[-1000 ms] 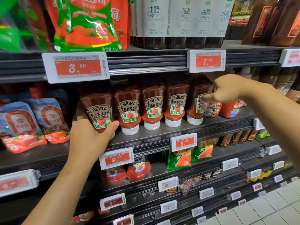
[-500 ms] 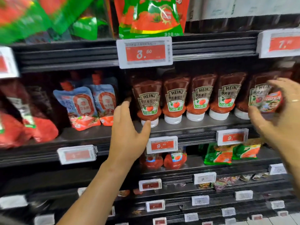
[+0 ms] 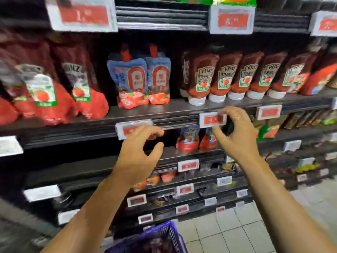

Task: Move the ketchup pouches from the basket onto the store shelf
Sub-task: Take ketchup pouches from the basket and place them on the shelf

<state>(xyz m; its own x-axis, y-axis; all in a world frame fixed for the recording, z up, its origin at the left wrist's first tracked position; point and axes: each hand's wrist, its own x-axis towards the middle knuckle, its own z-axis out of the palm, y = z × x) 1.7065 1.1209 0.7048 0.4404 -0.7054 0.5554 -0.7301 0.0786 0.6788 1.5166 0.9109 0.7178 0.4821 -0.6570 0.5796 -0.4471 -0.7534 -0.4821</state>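
Two blue ketchup pouches (image 3: 138, 79) with red caps stand upright on the middle shelf (image 3: 164, 108). Larger dark red Heinz pouches (image 3: 47, 88) lean at the shelf's left, blurred. The purple basket (image 3: 164, 234) shows at the bottom edge, with something dark red and blurred inside. My left hand (image 3: 140, 156) hovers below the shelf edge, fingers loosely curled, holding nothing. My right hand (image 3: 235, 136) is beside it in front of a price tag (image 3: 209, 120), also holding nothing.
A row of upside-down Heinz bottles (image 3: 202, 77) fills the shelf to the right of the blue pouches. Small red pouches (image 3: 187, 139) sit on the shelf below, behind my hands. Lower shelves carry price tags; white floor tiles (image 3: 237, 230) lie at bottom right.
Both hands have dropped away from the Heinz bottles to below the shelf edge and drawn closer together. The view has swung left and down, bringing the basket into sight.
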